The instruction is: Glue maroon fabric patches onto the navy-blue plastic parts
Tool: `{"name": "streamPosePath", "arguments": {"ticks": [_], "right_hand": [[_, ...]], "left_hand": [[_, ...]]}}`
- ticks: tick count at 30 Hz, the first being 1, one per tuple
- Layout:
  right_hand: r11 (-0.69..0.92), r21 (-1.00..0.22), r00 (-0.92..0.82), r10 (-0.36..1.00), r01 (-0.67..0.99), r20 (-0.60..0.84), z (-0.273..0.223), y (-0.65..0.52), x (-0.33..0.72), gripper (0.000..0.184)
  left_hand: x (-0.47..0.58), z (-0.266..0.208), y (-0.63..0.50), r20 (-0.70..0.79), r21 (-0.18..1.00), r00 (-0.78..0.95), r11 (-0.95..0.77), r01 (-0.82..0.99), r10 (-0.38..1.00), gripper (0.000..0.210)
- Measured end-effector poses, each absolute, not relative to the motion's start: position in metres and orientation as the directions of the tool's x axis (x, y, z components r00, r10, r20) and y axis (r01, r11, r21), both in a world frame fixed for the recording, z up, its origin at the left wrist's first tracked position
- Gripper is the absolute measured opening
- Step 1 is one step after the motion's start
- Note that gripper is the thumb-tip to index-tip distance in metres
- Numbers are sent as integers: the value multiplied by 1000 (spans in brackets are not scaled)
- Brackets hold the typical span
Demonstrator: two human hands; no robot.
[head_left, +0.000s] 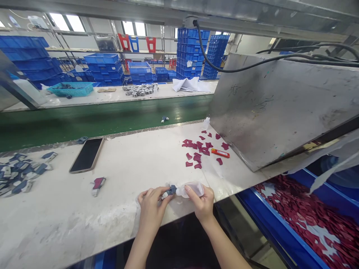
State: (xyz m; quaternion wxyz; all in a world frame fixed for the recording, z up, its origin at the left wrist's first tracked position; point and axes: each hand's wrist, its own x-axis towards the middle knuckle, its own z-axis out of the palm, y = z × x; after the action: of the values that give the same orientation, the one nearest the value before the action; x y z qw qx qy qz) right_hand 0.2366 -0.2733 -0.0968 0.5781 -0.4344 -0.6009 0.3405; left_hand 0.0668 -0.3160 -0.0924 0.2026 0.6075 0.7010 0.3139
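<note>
My left hand (152, 201) pinches a small dark blue-grey part (171, 191) near the front edge of the white workbench (140, 160). My right hand (203, 200) grips a small clear squeeze bottle (191, 188) lying sideways, its tip touching the part. To the left lies one finished-looking part with a maroon piece on it (97, 185). A scatter of maroon pieces (199, 149) lies further back to the right, next to an orange-red tube (220, 153).
A black phone (87, 154) lies face up at the left. A pile of blue-grey parts (19, 175) sits at the far left edge. A tilted steel plate (277, 108) rises at the right over a blue bin of maroon pieces (305, 216). A green conveyor belt (106, 116) runs behind.
</note>
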Motion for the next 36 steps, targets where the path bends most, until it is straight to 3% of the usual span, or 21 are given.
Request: {"name": "streamPosePath", "arguments": {"ticks": [11, 16, 20, 24, 29, 33, 36], "right_hand": [[419, -879, 124, 883, 229, 453, -102, -270, 252, 43], [445, -867, 138, 866, 227, 480, -99, -272, 253, 34], [410, -900, 146, 891, 144, 429, -100, -270, 255, 22], [273, -956, 322, 919, -103, 228, -95, -254, 259, 32], [171, -978, 175, 973, -119, 149, -79, -229, 248, 39], [166, -982, -3, 986, -94, 167, -80, -215, 221, 45], [182, -981, -42, 983, 70, 180, -88, -209, 205, 40]], "left_hand": [[68, -95, -318, 117, 677, -186, 59, 734, 975, 14], [67, -93, -317, 108, 678, -193, 70, 732, 975, 16], [71, -91, -318, 118, 671, -195, 67, 739, 974, 16], [65, -86, -319, 104, 640, -203, 91, 763, 974, 16], [20, -55, -297, -2, 624, -195, 154, 766, 981, 51], [-25, -23, -237, 121, 469, -208, 129, 874, 971, 49], [-52, -14, -170, 156, 341, -237, 173, 924, 959, 41]]}}
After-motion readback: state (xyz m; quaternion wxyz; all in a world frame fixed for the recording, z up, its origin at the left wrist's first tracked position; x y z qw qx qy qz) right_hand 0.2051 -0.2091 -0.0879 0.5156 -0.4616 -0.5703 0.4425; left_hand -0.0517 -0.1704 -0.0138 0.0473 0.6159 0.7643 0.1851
